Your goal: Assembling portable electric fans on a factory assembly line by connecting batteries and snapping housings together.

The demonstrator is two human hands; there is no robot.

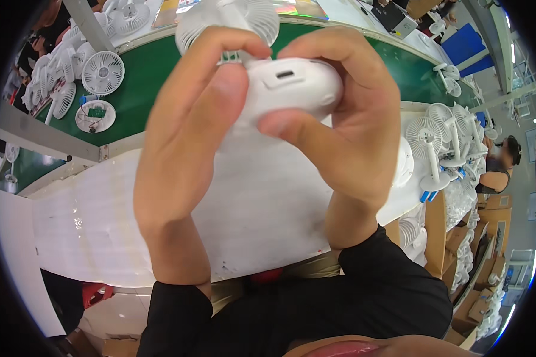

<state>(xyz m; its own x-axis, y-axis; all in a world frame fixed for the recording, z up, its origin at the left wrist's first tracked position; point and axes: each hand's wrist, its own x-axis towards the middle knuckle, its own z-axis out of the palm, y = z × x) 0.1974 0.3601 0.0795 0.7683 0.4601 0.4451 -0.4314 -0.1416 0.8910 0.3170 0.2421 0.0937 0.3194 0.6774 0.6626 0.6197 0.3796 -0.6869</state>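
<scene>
Raised above the white work surface, a white fan base (295, 83) with a small dark slot in its edge is held between both my hands. My left hand (193, 119) is closed on its left side, thumb along the edge and fingers curled over the far side. My right hand (354, 113) grips the right end, with the thumb on the near face and fingers behind. A white fan head with a round grille (262, 27) shows just beyond my fingers; I cannot tell whether it is joined to the base. A bit of green circuit board (230, 56) peeks out by my left fingers.
A green conveyor belt (137, 77) crosses beyond the white table (89, 220). On it at left lie several white fans (103, 72) and an opened base with a circuit board (95, 115). More fans (426, 140) stand at right, above cardboard boxes (436, 232). Metal posts (47, 137) frame the left.
</scene>
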